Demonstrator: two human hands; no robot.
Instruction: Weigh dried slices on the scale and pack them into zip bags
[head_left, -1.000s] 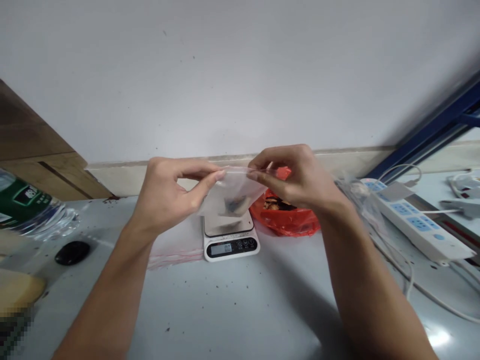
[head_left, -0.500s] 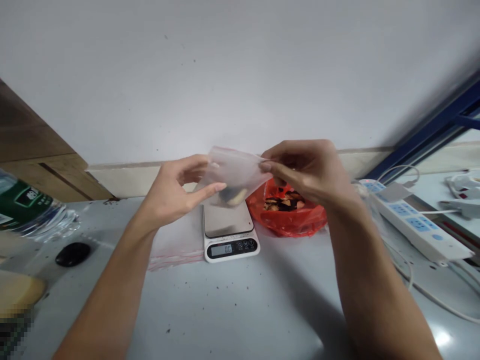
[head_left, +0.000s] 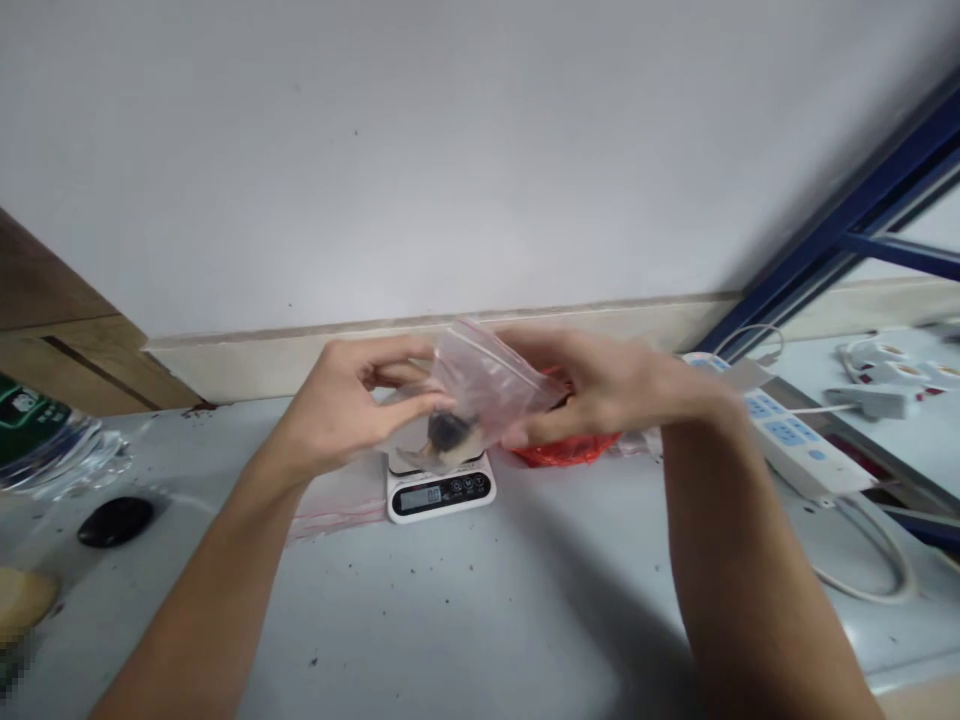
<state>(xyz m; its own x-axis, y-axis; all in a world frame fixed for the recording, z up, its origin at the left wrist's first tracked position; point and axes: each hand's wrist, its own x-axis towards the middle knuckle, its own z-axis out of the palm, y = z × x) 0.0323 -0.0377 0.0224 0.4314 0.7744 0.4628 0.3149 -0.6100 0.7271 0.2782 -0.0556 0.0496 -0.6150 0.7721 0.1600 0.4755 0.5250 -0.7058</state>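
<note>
A clear zip-lock bag (head_left: 491, 375) hangs tilted above the digital scale, with dark and pale pieces (head_left: 450, 432) at its bottom. My left hand (head_left: 356, 405) pinches the bag's left side between thumb and fingers. On the other side my right hand (head_left: 592, 385), smeared by motion, is at the bag's right edge; its thumb points toward the bag and its fingers lie partly behind it. Below, the white scale (head_left: 442, 497) reads 0.0, and its plate is mostly covered by the bag. Partly hidden behind my right hand is a red plastic bag (head_left: 566, 452).
Flat zip-lock bags (head_left: 334, 518) lie left of the scale. A black oval object (head_left: 116, 521) and a large water bottle (head_left: 37, 440) are at the far left. To the right lies a white power strip (head_left: 799, 440) with cables. A wall runs along the back.
The zip-lock bag has tipped, its zip edge now slanting down to the right. My right hand has moved lower and over the red bag. The camera view has shifted slightly.
</note>
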